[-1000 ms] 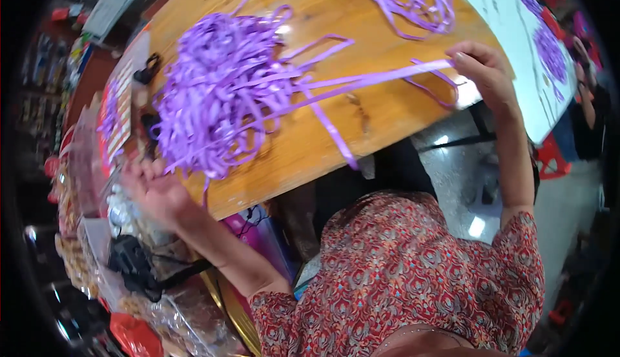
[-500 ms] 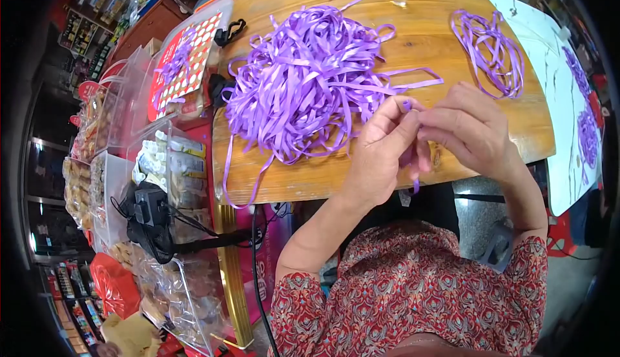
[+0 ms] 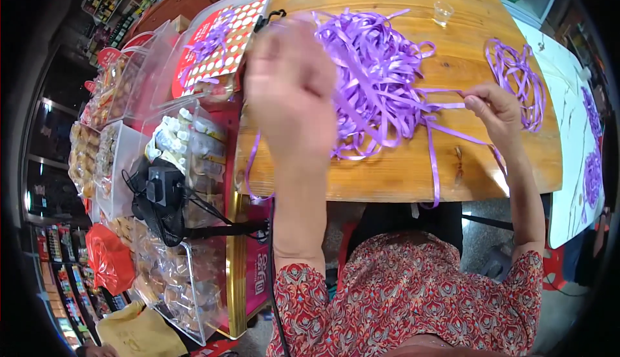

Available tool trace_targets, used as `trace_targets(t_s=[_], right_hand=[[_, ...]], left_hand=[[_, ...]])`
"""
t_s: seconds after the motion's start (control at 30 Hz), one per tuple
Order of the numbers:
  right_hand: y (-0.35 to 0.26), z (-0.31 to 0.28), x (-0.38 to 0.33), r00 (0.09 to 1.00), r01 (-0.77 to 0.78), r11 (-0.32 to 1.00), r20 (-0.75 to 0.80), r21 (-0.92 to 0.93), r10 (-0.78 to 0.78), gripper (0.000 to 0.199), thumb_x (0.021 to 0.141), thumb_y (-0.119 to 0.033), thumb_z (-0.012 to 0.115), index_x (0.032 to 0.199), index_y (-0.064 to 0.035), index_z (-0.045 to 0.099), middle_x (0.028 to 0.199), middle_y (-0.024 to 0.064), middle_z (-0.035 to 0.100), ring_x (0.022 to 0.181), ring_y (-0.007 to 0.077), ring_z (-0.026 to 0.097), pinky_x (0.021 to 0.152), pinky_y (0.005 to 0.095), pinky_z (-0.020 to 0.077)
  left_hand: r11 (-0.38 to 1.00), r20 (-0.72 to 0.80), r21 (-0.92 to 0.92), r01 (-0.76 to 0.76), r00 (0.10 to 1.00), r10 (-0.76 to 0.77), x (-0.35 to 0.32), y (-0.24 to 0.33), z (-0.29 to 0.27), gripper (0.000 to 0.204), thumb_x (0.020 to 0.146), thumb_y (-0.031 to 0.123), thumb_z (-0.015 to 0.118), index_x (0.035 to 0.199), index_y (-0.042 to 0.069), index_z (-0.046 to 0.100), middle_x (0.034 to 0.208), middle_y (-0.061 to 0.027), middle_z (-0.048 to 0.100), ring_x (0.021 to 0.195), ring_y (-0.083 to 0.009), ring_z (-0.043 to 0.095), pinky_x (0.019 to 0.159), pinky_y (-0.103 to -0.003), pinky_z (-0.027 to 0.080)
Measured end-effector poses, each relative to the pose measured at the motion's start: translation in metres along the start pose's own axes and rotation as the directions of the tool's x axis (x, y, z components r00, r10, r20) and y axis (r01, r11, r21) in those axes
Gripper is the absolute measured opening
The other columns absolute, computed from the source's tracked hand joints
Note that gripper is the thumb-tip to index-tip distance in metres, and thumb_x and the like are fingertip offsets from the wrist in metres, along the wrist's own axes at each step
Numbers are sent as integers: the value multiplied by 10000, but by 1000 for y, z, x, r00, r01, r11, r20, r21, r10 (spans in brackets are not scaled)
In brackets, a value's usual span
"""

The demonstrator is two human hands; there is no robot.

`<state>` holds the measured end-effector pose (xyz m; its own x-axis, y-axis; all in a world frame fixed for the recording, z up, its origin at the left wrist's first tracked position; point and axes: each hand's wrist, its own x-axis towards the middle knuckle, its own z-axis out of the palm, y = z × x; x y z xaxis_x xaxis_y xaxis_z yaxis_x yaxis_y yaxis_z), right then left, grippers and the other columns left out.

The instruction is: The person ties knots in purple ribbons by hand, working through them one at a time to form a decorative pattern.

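A large tangled heap of purple ribbon [image 3: 378, 76] lies on the wooden table [image 3: 394, 179]. My right hand [image 3: 497, 108] is closed in a pinch on purple ribbon at the right of the heap, with strands running from its fingers back toward the pile. Raised over the heap's left side, my left hand [image 3: 290, 79] is smeared by motion, so its fingers do not show clearly. A blurred strand slants down across the heap beside it; whether the hand holds it cannot be made out.
A smaller purple ribbon bundle [image 3: 516, 82] lies at the table's right. A small clear cup [image 3: 442, 12] stands at the back. Clear bins of packaged food [image 3: 174, 279] line the left, with a black device and straps [image 3: 158, 192] on them. A white marble-patterned table [image 3: 562, 105] adjoins at right.
My hands, close together before, have moved apart: the left went up and left over the heap, the right further right with ribbon. The view has shifted slightly.
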<state>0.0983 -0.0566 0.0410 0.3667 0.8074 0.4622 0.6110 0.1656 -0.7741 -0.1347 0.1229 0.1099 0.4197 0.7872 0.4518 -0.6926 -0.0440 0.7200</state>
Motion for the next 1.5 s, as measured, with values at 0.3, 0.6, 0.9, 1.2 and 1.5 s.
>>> trace_targets(t_s=[0.3,0.6,0.9,1.2,1.5], right_hand=[[48,12,-10,998,46,972,45,-229,-37,59,780,-3,661,835,-1,638,742,54,617,681,126,568,617,252,431],[57,10,-12,998,10,972,65,-236,6,79,765,-7,678,830,-5,634,709,74,582,655,175,563,588,279,427],[55,8,-14,991,105,960,105,-259,-80,95,756,-31,687,837,-18,638,706,96,586,642,224,571,570,313,447],[59,-2,-8,962,273,910,78,-311,-262,95,760,-46,690,833,-9,642,735,97,600,645,236,577,578,299,455],[54,-29,-8,964,59,980,-244,-189,-105,75,805,-55,678,847,5,662,737,50,629,635,108,555,568,235,426]], left_hand=[[881,-486,402,-250,757,437,140,35,-96,125,914,129,542,855,21,530,662,-2,513,501,-62,422,432,-222,344],[597,-182,773,-215,826,533,211,60,-164,168,877,178,619,918,17,602,741,-28,593,600,-88,515,521,-221,416],[82,48,990,-116,815,577,230,85,-237,288,879,264,623,963,-12,621,908,-57,654,806,-132,594,701,-270,465],[-724,103,690,19,987,124,205,56,-287,460,749,342,674,1042,-11,641,965,-233,649,915,-379,623,805,-445,481],[-239,278,952,-194,876,395,172,-19,-60,338,826,373,634,891,47,699,875,-94,687,804,-234,644,742,-342,472]])
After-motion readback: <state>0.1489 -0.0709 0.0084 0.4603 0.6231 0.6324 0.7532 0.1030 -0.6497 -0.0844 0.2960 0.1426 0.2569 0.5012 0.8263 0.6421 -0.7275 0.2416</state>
